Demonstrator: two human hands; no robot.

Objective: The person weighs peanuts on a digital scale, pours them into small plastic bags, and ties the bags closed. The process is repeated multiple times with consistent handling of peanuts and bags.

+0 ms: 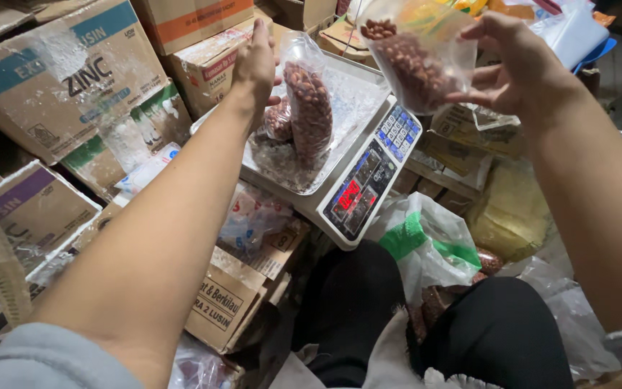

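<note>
left hand (255, 61) grasps a peanut bag (308, 108) on the scale (358, 194); right hand (520, 72) grasps a second bag (415, 57) above it.

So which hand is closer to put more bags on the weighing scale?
Probably the left hand: it already holds the clear plastic bag of brown peanuts over the silver metal tray of the white digital scale. The right hand holds another clear peanut bag raised, beside the tray.
</note>
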